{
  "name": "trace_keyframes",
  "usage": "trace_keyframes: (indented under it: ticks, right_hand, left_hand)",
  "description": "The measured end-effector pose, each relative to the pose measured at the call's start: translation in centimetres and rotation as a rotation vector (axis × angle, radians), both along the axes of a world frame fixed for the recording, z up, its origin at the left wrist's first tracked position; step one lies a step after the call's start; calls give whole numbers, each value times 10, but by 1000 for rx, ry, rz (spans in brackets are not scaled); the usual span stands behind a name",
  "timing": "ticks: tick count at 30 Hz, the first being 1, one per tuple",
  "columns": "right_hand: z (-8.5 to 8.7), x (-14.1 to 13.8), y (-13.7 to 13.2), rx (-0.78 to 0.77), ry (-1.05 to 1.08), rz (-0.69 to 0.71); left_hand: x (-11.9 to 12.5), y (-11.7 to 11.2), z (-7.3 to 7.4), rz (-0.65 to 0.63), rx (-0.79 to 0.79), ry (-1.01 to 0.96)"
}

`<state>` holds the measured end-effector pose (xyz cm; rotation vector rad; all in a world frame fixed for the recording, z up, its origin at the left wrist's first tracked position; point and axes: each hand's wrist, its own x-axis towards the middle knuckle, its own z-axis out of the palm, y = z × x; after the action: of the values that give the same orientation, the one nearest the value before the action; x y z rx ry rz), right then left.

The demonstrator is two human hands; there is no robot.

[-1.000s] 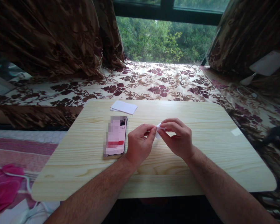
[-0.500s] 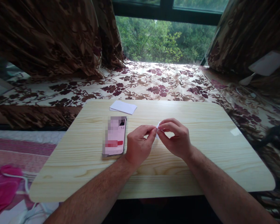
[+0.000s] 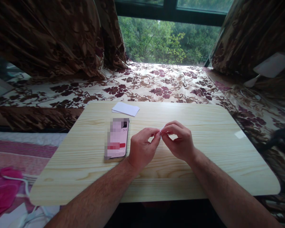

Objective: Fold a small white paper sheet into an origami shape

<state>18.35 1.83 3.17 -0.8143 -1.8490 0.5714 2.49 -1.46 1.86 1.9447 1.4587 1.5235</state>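
Over the middle of a light wooden table (image 3: 204,171), my left hand (image 3: 142,148) and my right hand (image 3: 180,142) meet fingertip to fingertip. Both pinch a small white piece of paper (image 3: 161,129); only a sliver of it shows between the fingers. A phone (image 3: 117,138) with a lit pink screen lies flat just left of my left hand. Farther back lies a small stack of white paper sheets (image 3: 125,109).
A floral cloth (image 3: 156,84) covers the ledge behind the table, with brown patterned curtains (image 3: 49,34) on both sides of a window. A white cable and charger (image 3: 250,90) lie at the right. Pink fabric (image 3: 2,190) lies at the lower left.
The white paper between my fingers has shrunk from a visible folded flap to a sliver as the fingertips closed together. The hands stay in the same spot.
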Motion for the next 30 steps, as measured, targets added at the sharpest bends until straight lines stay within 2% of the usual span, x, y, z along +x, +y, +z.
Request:
trace_keyframes:
  ticks: [15, 24, 30]
  right_hand:
    - [0, 1, -1, -73, -5, 71]
    - [2, 5, 2, 20, -110, 63]
    - [-1, 3, 1, 0, -71, 41]
  left_hand:
    - [-2, 0, 0, -3, 31, 46]
    - [0, -1, 1, 13, 34, 44]
    - [0, 0, 0, 15, -26, -30]
